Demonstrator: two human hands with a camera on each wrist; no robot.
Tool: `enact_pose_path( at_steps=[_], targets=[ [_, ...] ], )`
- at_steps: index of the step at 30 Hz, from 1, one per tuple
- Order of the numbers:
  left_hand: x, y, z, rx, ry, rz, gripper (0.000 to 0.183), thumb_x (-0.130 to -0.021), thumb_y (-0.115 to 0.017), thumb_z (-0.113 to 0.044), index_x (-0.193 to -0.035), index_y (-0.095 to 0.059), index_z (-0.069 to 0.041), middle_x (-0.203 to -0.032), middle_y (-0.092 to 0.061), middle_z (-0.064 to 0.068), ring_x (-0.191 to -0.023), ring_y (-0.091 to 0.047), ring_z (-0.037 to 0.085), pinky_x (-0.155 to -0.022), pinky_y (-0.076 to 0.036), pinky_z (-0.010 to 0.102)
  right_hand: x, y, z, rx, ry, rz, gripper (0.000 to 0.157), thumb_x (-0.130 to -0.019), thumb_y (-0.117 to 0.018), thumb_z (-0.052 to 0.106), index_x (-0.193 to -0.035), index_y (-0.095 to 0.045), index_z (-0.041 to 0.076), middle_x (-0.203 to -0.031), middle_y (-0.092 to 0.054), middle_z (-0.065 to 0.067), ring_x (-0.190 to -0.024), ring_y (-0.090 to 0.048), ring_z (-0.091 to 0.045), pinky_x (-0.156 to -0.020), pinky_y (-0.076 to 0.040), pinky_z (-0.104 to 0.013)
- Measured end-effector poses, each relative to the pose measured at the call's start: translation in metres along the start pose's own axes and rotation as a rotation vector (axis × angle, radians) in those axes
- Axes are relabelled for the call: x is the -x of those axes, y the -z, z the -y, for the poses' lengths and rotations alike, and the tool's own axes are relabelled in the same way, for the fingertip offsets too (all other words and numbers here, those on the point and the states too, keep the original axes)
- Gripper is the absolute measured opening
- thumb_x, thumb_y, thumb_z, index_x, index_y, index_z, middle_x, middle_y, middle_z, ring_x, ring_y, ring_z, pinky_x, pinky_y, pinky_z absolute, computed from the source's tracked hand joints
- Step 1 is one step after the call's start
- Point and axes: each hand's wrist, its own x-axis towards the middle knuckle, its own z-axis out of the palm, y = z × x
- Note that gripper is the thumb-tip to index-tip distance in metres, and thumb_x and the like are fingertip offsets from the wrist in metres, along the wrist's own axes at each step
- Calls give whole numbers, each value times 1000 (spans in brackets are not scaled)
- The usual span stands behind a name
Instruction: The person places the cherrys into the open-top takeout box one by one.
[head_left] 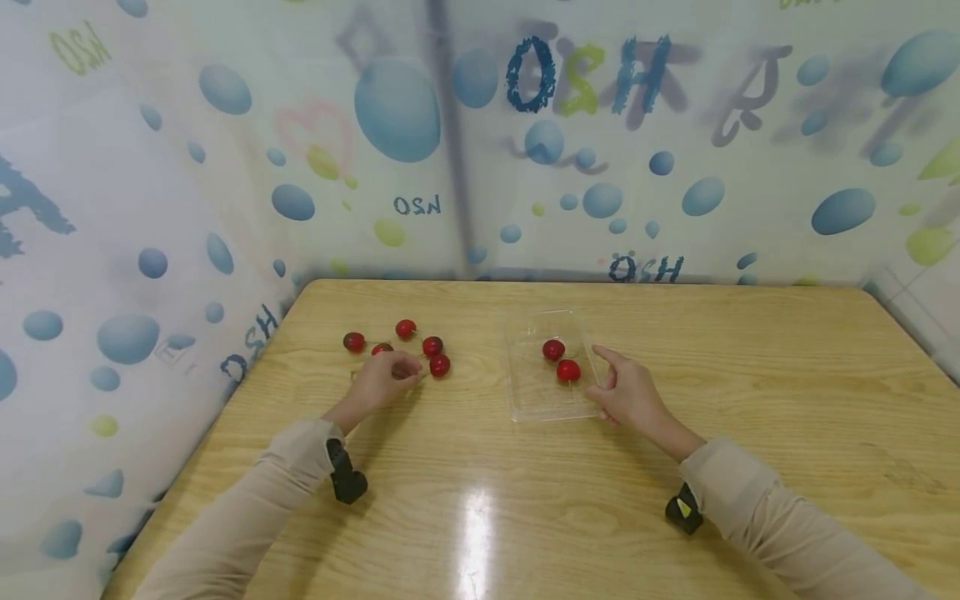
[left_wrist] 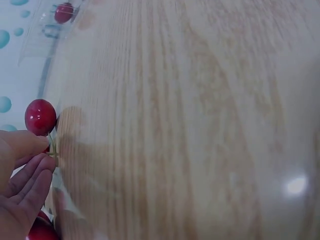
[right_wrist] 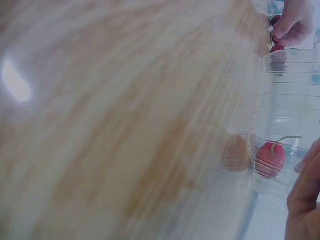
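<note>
At the left of the table my left hand (head_left: 386,379) pinches the thin green stem (left_wrist: 52,146) of a red cherry (head_left: 439,365) between thumb and fingertips. Other cherries lie close around it, one dark red cherry (head_left: 354,342) to the left and one (head_left: 406,329) behind; another is partly hidden by the hand. Two cherries, one (head_left: 553,349) behind the other (head_left: 568,371), rest in a clear plastic box (head_left: 536,404). My right hand (head_left: 633,396) holds the box's right edge, with its thumb at the rim and index finger extended.
The box and loose cherries stand on a wood-grain table (head_left: 480,475). A patterned curtain (head_left: 495,167) with blue drops rises behind the far edge and along the left side. Dark wrist cameras (head_left: 345,473) hang below both sleeves.
</note>
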Motion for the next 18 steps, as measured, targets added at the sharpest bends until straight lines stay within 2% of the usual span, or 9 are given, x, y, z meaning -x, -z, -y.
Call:
enact_pose_path(
  at_steps=[11, 18],
  targets=[
    [-1, -4, 2, -21, 19, 7, 11, -79, -66, -6, -89, -64, -1, -84, -63, 7, -77, -60, 19, -68, -49, 31, 1, -1, 0, -14, 16, -4, 61, -73, -54, 0, -130, -36, -6, -51, -45, -3, -32, -46, -13, -33, -35, -23],
    [0, -6, 2, 0, 24, -16, 11, -78, -67, -5, -87, -63, -1, -83, -63, 8, -77, -60, 20, -66, -49, 30, 1, 0, 1, -18, 12, -3, 61, -73, -54, -1, -131, -35, -6, -51, -45, -3, -32, -46, -13, -33, -34, -23]
  ],
)
